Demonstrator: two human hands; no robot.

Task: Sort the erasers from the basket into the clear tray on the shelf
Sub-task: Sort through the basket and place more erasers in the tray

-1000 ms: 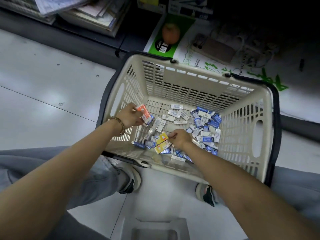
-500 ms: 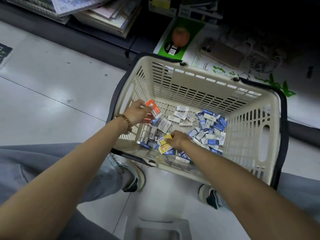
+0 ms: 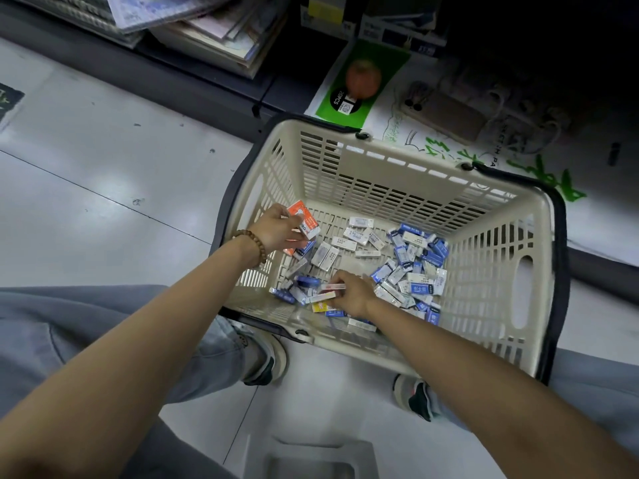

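My left hand (image 3: 276, 231), 1 bead bracelet (image 3: 254, 248) on its wrist, reaches into the 1 cream basket (image 3: 539, 219) near the left wall, fingers curled round a small stack of orange-and-white erasers (image 3: 304, 219). My right hand (image 3: 354, 293) is low over the basket floor, palm down, fingers pinching 2 flat erasers (image 3: 330, 292). Dozens of blue-and-white erasers (image 3: 415, 267) lie loose, too many to count.

A stationery shop. A shopping basket (image 3: 498, 257) of packaged erasers (image 3: 415, 267) sits beside a low shelf (image 3: 179, 84) stacked with notebooks (image 3: 214, 39).
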